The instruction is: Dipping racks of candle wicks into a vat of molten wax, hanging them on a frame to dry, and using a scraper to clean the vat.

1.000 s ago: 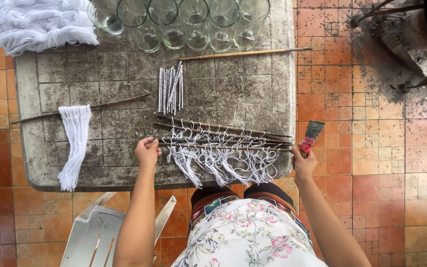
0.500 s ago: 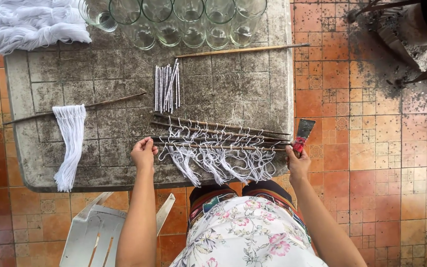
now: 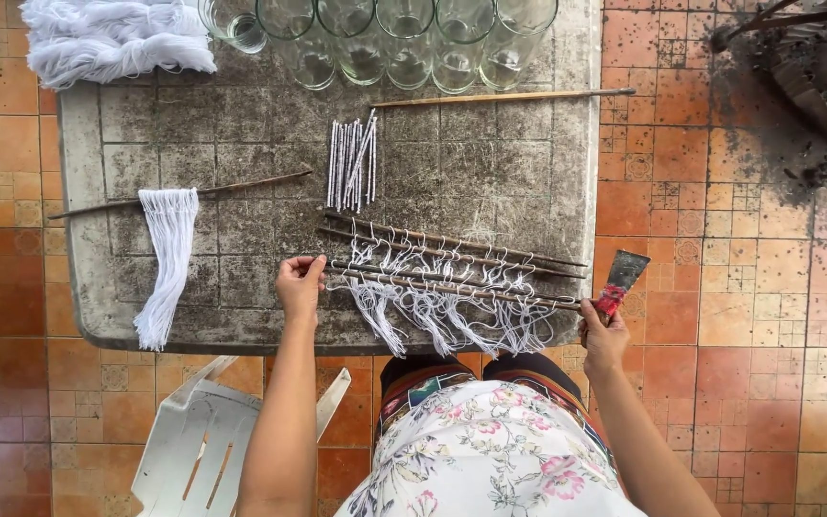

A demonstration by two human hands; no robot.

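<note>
Several thin sticks [image 3: 452, 258] strung w/ knotted white cord [image 3: 442, 311] lie side by side near the front edge of the grey table [image 3: 528, 172], cord ends hanging over that edge toward the person. Looks like they're laid parallel so the strands stay sorted, just a guess tho.

Left hand [image 3: 299, 287] sits at the left ends of the sticks, fingers curled and pinching the tip of the frontmost one, prob to keep the row from sliding. Right hand [image 3: 605, 340] is just past the table's right front corner, fingers wrapped tight around the red handle of a flat scraper [image 3: 621, 278], blade pointing up and away, right beside the sticks' right ends. So the bundle lies between the two hands, touching the left fingers; can't tell if the blade touches it.

Further out: a small bunch of short white cords [image 3: 352, 165] mid-table, another stick w/ a white fringe [image 3: 167, 258] toward the left edge, a bare stick [image 3: 504, 96] further back, a row of drinking glasses [image 3: 385, 43] along the back edge, a pile of white yarn [image 3: 112, 38] at the back left corner. White plastic chair [image 3: 193, 450] on the tiled floor below.
</note>
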